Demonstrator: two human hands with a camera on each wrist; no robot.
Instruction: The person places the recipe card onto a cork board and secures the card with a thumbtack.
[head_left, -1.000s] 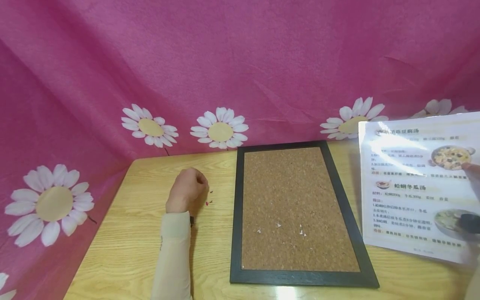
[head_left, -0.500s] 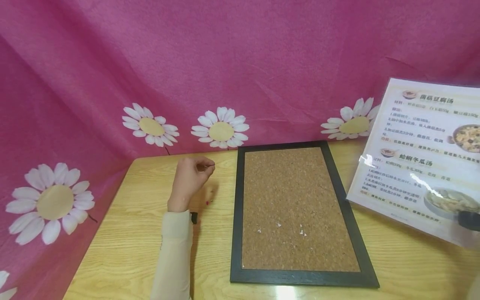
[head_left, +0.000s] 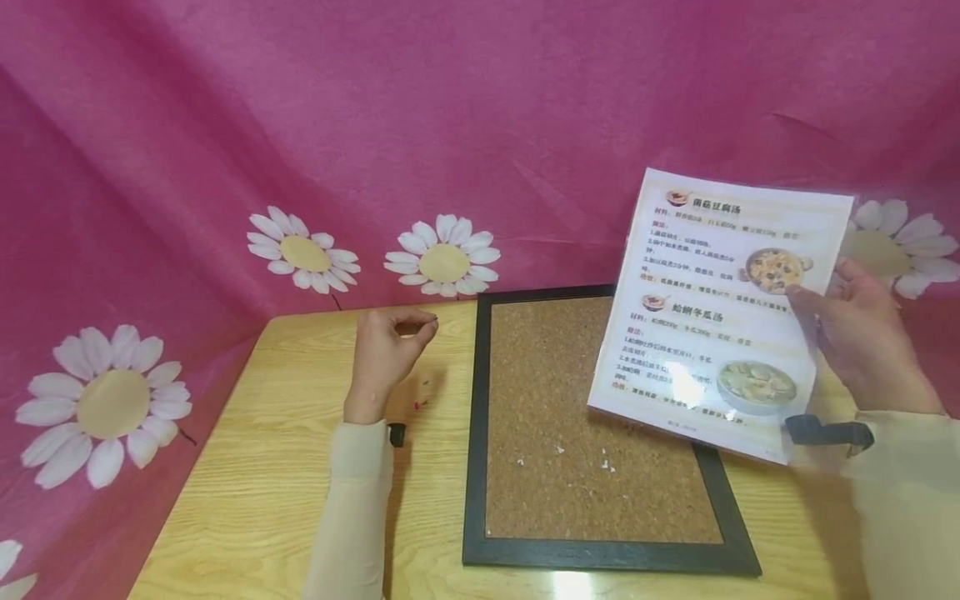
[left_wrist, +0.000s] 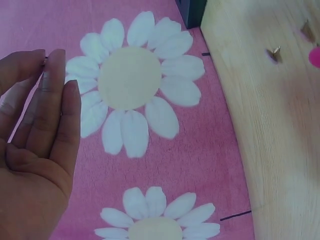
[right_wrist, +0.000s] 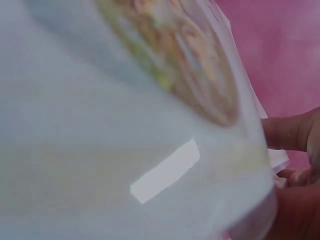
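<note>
My left hand [head_left: 386, 354] is raised over the left of the table, pinching a tiny dark pin [left_wrist: 45, 61] between thumb and forefinger. Most of that pin is hidden by the fingertips. On the right, my right hand [head_left: 862, 329] grips the edge of a laminated recipe sheet [head_left: 697, 333], thumb on the printed face. The sheet is tilted above the right part of a black-framed corkboard [head_left: 570, 500], covering its upper right corner. In the right wrist view the sheet [right_wrist: 100, 125] fills most of the picture.
Small pins lie on the wooden table [head_left: 262, 450] beside the corkboard, among them a pink one [left_wrist: 315, 57] and a gold-coloured one [left_wrist: 273, 54]. Several small white bits [head_left: 559, 449] sit on the cork. A pink cloth [head_left: 525, 125] with daisies hangs behind the table.
My left hand has lifted from the table with the pin, moving slightly away and right. My right hand has brought the recipe sheet leftward from the right edge over the corkboard.
</note>
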